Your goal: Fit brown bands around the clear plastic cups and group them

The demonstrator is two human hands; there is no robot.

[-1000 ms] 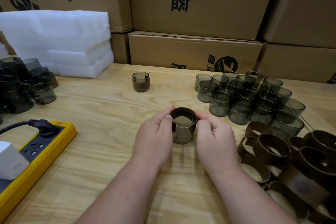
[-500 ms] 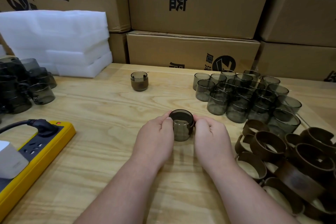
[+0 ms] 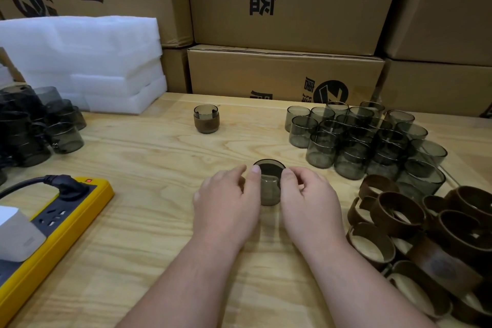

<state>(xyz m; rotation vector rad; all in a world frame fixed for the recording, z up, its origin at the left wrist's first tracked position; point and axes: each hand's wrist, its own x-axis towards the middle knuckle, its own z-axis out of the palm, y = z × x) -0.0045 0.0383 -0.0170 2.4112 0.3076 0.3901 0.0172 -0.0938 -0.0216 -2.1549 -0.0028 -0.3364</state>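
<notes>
Smoky cup (image 3: 269, 189) pinched between both hands' fingers (image 3: 256, 171).

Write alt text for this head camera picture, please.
Two hands, left hand and right hand, hold a smoky cup on a wooden table. Bare cups and brown bands wait at right; one banded cup stands behind.

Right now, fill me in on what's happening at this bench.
A person is fitting a brown band onto a smoky clear cup at the middle of the wooden table, left hand and right hand pinching it from either side. One finished banded cup stands alone farther back. Bare cups cluster at the right, with loose brown bands piled in front of them.
</notes>
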